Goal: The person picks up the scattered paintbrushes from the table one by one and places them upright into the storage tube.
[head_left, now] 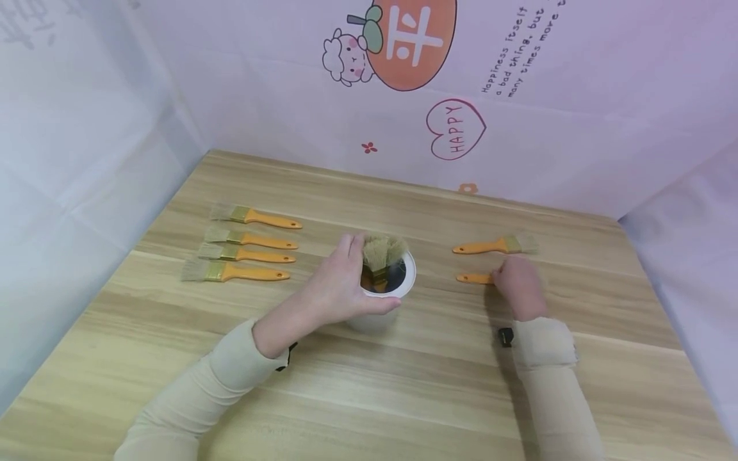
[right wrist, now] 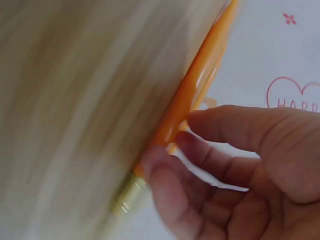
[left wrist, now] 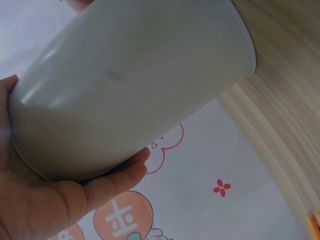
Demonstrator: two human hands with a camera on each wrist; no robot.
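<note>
Seen from the head camera: left hand [head_left: 340,285] wrapped around a white cup [head_left: 403,288] at the table's middle, fingers on the far side, thumb along the near rim, two paintbrushes [head_left: 383,256] standing bristles-up inside. Only in the left wrist view: the cup's smooth outer wall [left wrist: 130,85] filling the frame, cradled between palm and thumb [left wrist: 107,182]. Right of the cup, right hand [head_left: 519,285] down on an orange-handled paintbrush [head_left: 474,278], only the handle tip showing past the knuckles. Closer in the right wrist view: fingertips [right wrist: 165,160] curled against that orange handle [right wrist: 192,95] near its brass ferrule, thumb above it; grip not fully closed, picture blurred. Another paintbrush [head_left: 496,245] just beyond, lying free. Far left, four paintbrushes [head_left: 245,244] in a neat row, well apart from both hands. Wooden table [head_left: 403,397] bare along the near edge and the far strip below the printed backdrop [head_left: 403,83]; open gaps either side of the cup.
</note>
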